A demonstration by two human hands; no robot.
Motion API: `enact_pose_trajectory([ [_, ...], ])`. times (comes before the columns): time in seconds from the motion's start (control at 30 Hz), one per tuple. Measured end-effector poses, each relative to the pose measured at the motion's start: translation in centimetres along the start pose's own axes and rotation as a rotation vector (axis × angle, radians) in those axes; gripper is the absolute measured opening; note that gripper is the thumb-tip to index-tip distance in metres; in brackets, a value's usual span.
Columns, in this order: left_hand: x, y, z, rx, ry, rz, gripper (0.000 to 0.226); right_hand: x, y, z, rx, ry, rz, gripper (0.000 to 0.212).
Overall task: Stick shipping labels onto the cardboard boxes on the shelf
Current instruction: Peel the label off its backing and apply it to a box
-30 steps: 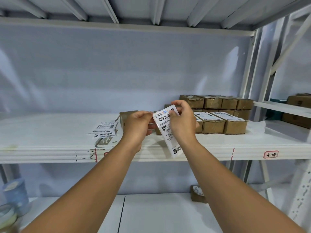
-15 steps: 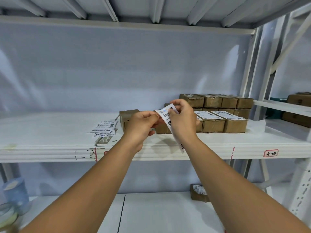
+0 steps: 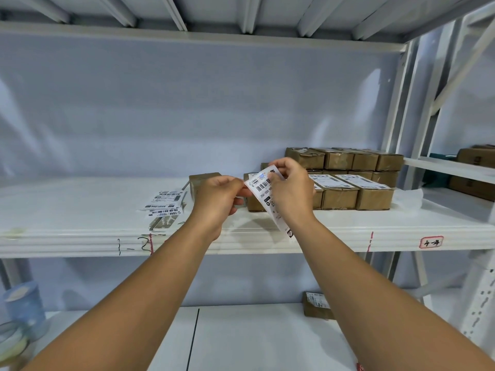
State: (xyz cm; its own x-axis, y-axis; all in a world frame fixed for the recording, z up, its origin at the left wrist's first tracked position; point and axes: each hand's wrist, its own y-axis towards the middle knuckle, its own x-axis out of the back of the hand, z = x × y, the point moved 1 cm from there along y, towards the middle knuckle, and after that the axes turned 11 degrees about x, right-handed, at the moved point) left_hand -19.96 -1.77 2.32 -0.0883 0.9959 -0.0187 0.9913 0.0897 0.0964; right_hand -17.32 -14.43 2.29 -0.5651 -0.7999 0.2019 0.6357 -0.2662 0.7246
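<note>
The left hand [image 3: 217, 202] and right hand [image 3: 292, 194] each pinch the top of one label [image 3: 263, 187] between curled fingers and thumb, and its tail hangs below the right fingers. To the left of the left fingers, loose labels [image 3: 164, 202] lie on the shelf [image 3: 80, 236]. Just behind the fingers stand cardboard boxes [image 3: 373, 196]; those on the right carry labels on top.

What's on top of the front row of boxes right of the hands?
White shipping labels lie on two front boxes. A third box's top is mostly covered by the right hand; cannot tell.
</note>
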Motion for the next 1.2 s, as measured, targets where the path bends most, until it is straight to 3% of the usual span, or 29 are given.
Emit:
enact_pose_trajectory([
  [0.2, -0.1, 0.2, 0.6, -0.008, 0.04, 0.054, 0.026, 0.1, -0.3, 0.3, -0.002, -0.008, 0.016, 0.02],
  [0.37, -0.6, 0.5, 0.5, -0.059, -0.064, 0.045, 0.025, 0.0, -1.0, 0.4, 0.058, 0.029, -0.029, 0.029],
  [0.5, -0.8, 0.6, 0.6, -0.102, -0.094, -0.06, 0.021, -0.1, -1.0, 1.0, 0.067, 0.115, 0.052, 0.005],
  [0.7, -0.9, 1.0, 1.2, -0.157, -0.111, -0.048, 0.013, -0.5, -1.3, 1.4, 0.081, 0.139, 0.202, 0.014],
  [0.93, -1.3, 1.1, 1.5, -0.184, -0.091, -0.026, 0.014, -0.2, -1.5, 1.2, -0.033, 0.337, 0.2, 0.011],
  [1.2, -1.3, 1.1, 2.0, -0.218, -0.012, -0.034, 0.024, 0.0, -1.2, 0.3, -0.065, 0.296, 0.157, 0.018],
])
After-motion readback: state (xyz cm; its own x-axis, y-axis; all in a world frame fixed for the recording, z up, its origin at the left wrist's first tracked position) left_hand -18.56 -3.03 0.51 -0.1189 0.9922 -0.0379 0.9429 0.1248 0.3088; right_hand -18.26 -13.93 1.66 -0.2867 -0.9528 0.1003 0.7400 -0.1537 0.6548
